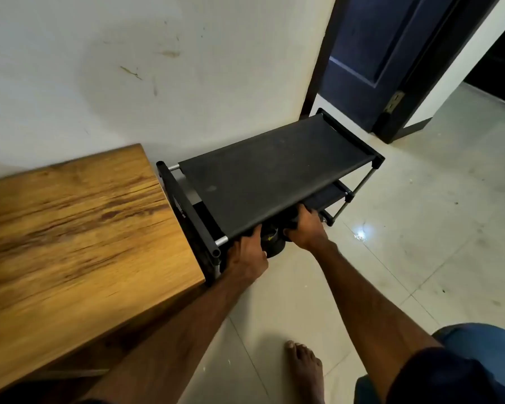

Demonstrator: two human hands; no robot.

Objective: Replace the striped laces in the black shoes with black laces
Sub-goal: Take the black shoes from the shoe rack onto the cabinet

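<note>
One black shoe [272, 244] sat low in the shoe rack [274, 176], beneath its top shelf, with the left hand [248, 255] gripping its near side. Beside it the right hand [305, 230] curled round a second shoe [288, 220], mostly hidden. A wooden table [70, 228] stood just beside the rack's left end on the tiled floor [391, 234].

I see two black shoes under the top shelf of the shoe rack [274, 176], at its front edge, toward the left corner. First shoe [273, 246]: black, rounded end sticking out past the front edge, low by the floor. It has a small yellowish fleck on top; I can't tell if that's lace. My left hand [247, 255] grips it from the left. Second shoe [289, 222]: black, just right of the first, mostly hidden under the shelf, with my right hand [305, 228] curled over it. Laces are hidden.
</note>
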